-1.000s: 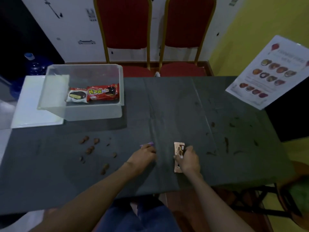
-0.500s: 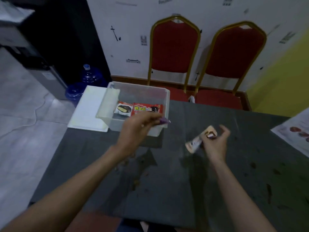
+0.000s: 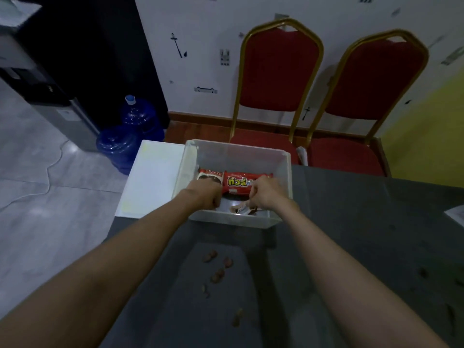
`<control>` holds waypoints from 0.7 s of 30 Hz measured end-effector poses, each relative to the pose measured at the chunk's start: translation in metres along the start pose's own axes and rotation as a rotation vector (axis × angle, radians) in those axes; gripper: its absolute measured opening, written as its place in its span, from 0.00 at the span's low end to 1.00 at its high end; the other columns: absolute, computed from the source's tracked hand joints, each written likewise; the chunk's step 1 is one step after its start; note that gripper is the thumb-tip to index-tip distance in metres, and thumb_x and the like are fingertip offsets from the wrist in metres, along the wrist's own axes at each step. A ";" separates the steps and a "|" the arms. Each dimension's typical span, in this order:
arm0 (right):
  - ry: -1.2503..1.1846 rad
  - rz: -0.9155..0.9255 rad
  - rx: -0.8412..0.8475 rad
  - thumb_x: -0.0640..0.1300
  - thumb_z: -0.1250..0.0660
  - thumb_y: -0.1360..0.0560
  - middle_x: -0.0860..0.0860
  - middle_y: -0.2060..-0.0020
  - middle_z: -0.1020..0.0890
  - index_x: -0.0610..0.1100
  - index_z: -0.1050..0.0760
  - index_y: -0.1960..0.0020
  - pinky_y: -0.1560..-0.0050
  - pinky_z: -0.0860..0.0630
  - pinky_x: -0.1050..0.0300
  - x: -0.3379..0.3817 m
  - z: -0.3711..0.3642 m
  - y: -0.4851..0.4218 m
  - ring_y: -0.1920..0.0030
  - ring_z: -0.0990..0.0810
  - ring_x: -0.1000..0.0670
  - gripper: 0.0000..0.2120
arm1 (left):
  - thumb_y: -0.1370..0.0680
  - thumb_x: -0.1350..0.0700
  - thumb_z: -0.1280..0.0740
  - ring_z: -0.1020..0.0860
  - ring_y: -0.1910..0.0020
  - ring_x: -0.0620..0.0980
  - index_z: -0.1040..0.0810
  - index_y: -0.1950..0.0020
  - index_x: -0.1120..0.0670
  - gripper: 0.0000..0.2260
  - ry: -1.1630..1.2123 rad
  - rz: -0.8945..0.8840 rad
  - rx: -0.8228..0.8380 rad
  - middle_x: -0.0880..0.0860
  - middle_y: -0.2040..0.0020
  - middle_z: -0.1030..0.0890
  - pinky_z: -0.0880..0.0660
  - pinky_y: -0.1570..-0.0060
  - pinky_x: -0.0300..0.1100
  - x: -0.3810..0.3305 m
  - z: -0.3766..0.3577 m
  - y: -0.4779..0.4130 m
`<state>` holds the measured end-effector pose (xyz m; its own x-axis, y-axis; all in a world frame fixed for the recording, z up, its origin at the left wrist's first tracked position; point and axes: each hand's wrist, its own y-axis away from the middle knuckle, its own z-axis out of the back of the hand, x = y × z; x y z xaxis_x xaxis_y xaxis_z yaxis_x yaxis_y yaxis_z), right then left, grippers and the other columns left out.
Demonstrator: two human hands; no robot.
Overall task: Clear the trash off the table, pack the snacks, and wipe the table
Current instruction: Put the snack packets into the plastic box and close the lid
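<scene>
Head view shows both arms reaching forward into a clear plastic bin (image 3: 285,172) that sits at the far left corner of the dark table (image 3: 351,222), with a white lid (image 3: 150,177) just beside it. The left hand (image 3: 204,194) is inside the bin with its fingers curled under. Whether it holds anything is hidden. The right hand (image 3: 266,194) is curled too, and a small wrapper (image 3: 239,209) lies at its fingertips near the bin's front wall. I cannot tell if it is pinched or already let go. Behind the hands, a red snack pack (image 3: 236,183) and a chocolate pie pack (image 3: 209,174) lie side by side on the bin floor. Brown crumbs (image 3: 218,275) are scattered on the table between the forearms, so the clearing and wiping look undone. The main risk, as I judge it, is that a light wrapper clings to the fingers and comes back out as the hand lifts. Pressing on the near wall could slide the bin toward the table corner. A low forearm could also smear or scatter the crumbs.
</scene>
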<state>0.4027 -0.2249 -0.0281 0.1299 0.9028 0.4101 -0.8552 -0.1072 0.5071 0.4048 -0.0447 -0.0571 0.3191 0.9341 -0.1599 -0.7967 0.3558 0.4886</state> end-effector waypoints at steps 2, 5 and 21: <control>-0.008 -0.107 0.065 0.39 0.29 0.27 0.49 0.56 0.21 0.39 0.23 0.51 0.45 0.23 0.52 0.003 -0.012 -0.014 0.50 0.21 0.49 0.07 | 0.27 0.54 0.29 0.22 0.50 0.53 0.17 0.48 0.53 0.09 0.040 0.004 0.046 0.55 0.47 0.18 0.29 0.56 0.40 0.008 -0.010 -0.010; 0.025 -0.196 0.175 0.41 0.28 0.28 0.48 0.55 0.24 0.40 0.27 0.49 0.48 0.25 0.54 0.000 -0.023 -0.024 0.52 0.23 0.48 0.11 | 0.25 0.55 0.30 0.23 0.44 0.55 0.20 0.41 0.54 0.14 0.146 -0.002 0.119 0.56 0.42 0.20 0.29 0.48 0.41 0.016 -0.017 -0.016; -0.102 0.176 0.088 0.48 0.25 0.29 0.54 0.54 0.18 0.48 0.21 0.50 0.58 0.27 0.63 0.014 -0.032 -0.027 0.54 0.20 0.56 0.09 | 0.26 0.42 0.33 0.32 0.33 0.59 0.35 0.31 0.58 0.31 0.811 0.862 -0.721 0.60 0.32 0.30 0.32 0.38 0.50 0.139 -0.037 0.057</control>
<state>0.4117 -0.1961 -0.0601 0.0360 0.8205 0.5704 -0.8227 -0.2997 0.4830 0.3843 0.1067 -0.0834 -0.5912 0.5312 -0.6069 -0.7534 -0.6324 0.1804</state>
